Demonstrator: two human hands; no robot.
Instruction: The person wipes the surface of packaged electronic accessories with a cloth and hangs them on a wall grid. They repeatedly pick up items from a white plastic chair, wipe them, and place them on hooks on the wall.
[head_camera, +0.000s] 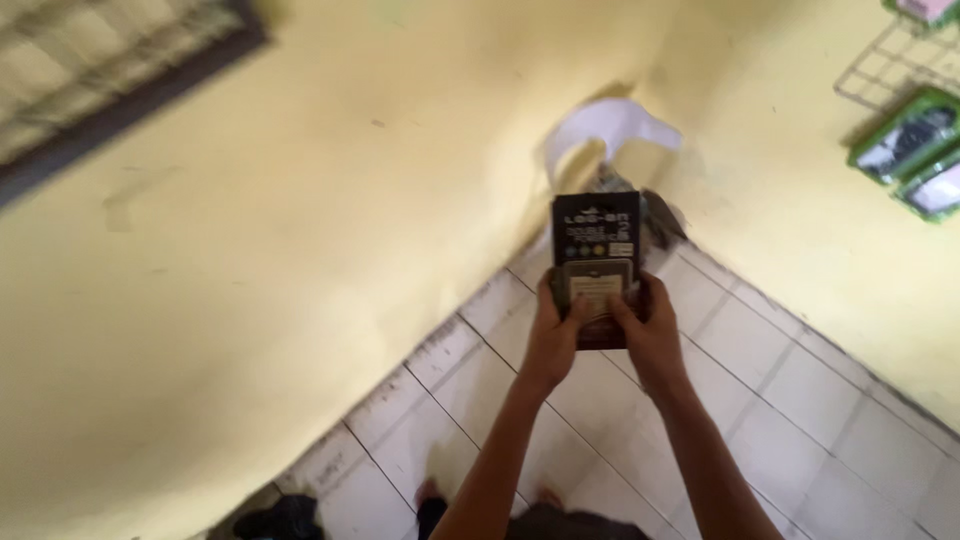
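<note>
I hold a dark flat retail package (596, 232) with a clear blister window upright in front of me, arms stretched out. My left hand (555, 335) grips its lower left edge, thumb on the front. My right hand (650, 328) grips the lower right edge, thumb also on the front. The package's bottom is hidden behind my fingers.
Yellow walls meet in a corner ahead, above a white tiled floor (790, 420). A white plastic bag (610, 125) and dark clutter lie in that corner. A wire rack (890, 65) with green packages (910, 135) hangs on the right wall. A window frame (110, 90) is upper left.
</note>
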